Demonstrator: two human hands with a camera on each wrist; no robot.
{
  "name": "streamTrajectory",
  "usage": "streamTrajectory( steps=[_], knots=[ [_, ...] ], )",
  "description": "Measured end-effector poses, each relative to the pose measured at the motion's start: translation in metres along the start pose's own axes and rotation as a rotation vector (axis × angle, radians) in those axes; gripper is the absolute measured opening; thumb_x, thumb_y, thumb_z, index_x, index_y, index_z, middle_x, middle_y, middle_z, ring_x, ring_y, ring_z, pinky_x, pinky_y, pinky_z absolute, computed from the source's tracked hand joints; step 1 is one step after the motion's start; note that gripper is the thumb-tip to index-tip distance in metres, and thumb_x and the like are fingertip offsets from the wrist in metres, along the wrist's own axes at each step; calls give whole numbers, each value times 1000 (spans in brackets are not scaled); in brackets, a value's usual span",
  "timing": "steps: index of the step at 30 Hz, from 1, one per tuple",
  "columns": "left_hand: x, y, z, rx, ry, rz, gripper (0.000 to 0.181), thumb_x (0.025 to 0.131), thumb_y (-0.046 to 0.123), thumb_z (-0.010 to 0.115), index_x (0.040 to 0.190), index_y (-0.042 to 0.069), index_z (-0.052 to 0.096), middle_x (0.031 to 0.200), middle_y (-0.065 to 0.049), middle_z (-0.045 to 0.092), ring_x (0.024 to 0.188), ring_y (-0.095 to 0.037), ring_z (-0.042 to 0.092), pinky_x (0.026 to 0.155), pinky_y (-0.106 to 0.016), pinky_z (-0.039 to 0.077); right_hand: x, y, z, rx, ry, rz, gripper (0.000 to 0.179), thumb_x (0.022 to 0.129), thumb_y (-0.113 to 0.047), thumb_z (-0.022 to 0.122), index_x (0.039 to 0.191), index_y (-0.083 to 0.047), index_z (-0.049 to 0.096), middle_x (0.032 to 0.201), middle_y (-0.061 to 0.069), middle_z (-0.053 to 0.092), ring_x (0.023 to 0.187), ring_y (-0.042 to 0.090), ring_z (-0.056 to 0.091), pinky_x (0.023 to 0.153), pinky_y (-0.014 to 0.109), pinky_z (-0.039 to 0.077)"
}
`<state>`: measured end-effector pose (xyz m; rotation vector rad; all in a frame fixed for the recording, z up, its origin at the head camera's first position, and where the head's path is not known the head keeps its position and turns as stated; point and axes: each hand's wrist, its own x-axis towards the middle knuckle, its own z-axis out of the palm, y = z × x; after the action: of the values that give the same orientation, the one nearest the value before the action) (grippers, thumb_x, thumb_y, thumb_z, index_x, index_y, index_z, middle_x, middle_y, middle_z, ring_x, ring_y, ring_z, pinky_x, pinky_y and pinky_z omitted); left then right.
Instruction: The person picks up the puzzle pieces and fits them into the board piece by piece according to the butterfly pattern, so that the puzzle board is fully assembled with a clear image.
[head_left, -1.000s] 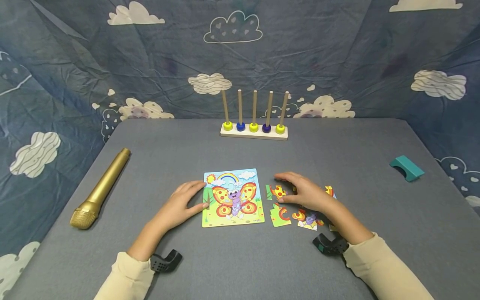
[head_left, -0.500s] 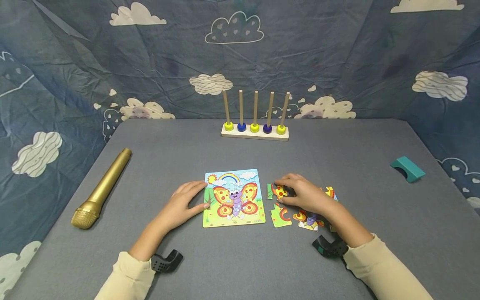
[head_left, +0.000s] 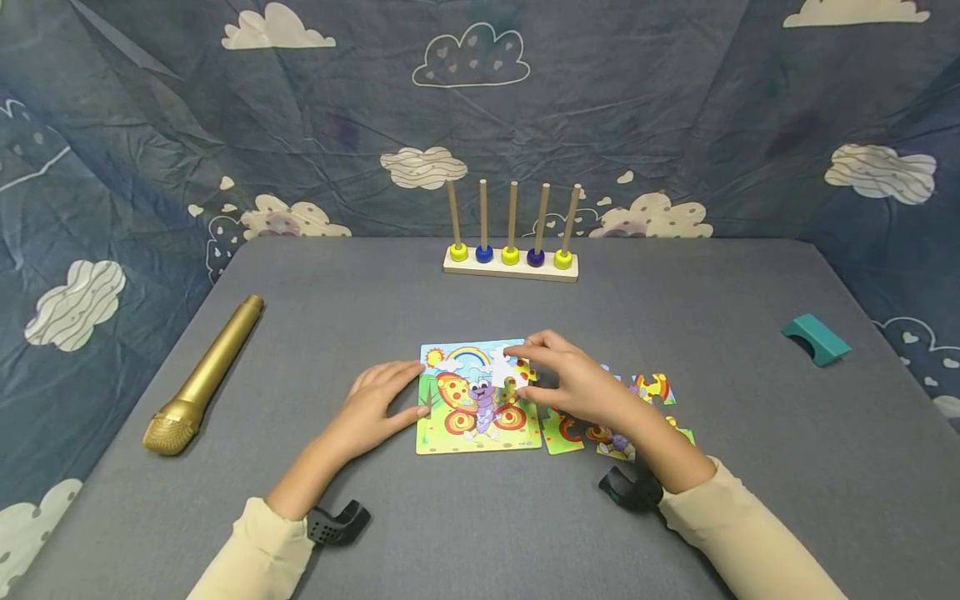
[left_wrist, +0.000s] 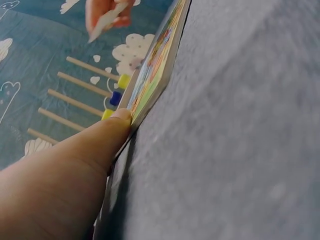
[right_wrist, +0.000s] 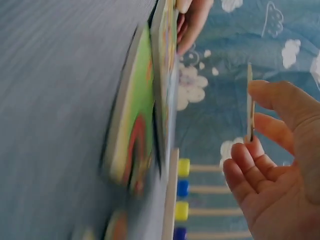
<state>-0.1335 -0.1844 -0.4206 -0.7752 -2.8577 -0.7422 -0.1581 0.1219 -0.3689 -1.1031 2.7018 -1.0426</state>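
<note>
A butterfly puzzle board (head_left: 480, 396) lies flat on the grey table. My left hand (head_left: 375, 408) rests at its left edge, thumb and fingertips touching it; the left wrist view shows the thumb (left_wrist: 95, 145) against the board's side. Over the board's upper right part, my right hand (head_left: 573, 379) pinches a puzzle piece (head_left: 525, 372). The right wrist view shows this thin piece (right_wrist: 250, 105) edge-on, raised off the table between thumb and fingers. Several loose pieces lie to the right of the board, among them a green one (head_left: 558, 433); the right forearm partly hides others.
A gold microphone (head_left: 202, 379) lies at the left. Behind the board stands a wooden rack (head_left: 510, 267) with upright pegs and yellow and blue beads. At the far right is a teal arched block (head_left: 816, 339). A cloud-patterned cloth hangs behind the table.
My right hand has taken up a puzzle piece from beside the board and moved left with it over the board. The board and my left hand have shifted slightly right.
</note>
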Motion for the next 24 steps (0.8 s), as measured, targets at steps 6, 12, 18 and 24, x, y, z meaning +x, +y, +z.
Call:
streamTrajectory(
  steps=[6, 12, 18, 24],
  knots=[
    [2, 2, 3, 20, -6, 11, 58, 84, 39, 60, 132, 9, 46, 132, -8, 45, 123, -26, 34, 103, -47, 14, 17, -14, 19, 39, -1, -85, 46, 80, -16, 68, 124, -8, 55, 109, 4, 45, 90, 20, 47, 72, 34, 44],
    [2, 1, 4, 10, 10, 27, 59, 83, 38, 61, 132, 8, 46, 132, -8, 44, 123, -26, 35, 103, -47, 14, 32, -15, 44, 49, -49, -81, 46, 81, -18, 67, 124, -9, 55, 109, 2, 47, 86, 15, 47, 70, 26, 43],
    [3, -1, 4, -2, 17, 82, 57, 83, 36, 62, 131, 8, 47, 132, -7, 45, 120, -25, 38, 102, -50, 15, 40, -10, 62, -8, -58, -71, 45, 79, -20, 68, 121, -11, 58, 105, 0, 49, 84, 12, 45, 69, 26, 40],
    [2, -2, 5, -17, 36, 113, 51, 82, 34, 63, 127, 13, 51, 130, -7, 47, 117, -25, 41, 101, -51, 17, 44, -11, 68, -69, -59, -73, 41, 77, -21, 68, 117, -13, 61, 105, 0, 51, 90, 15, 46, 77, 32, 37]
  ],
)
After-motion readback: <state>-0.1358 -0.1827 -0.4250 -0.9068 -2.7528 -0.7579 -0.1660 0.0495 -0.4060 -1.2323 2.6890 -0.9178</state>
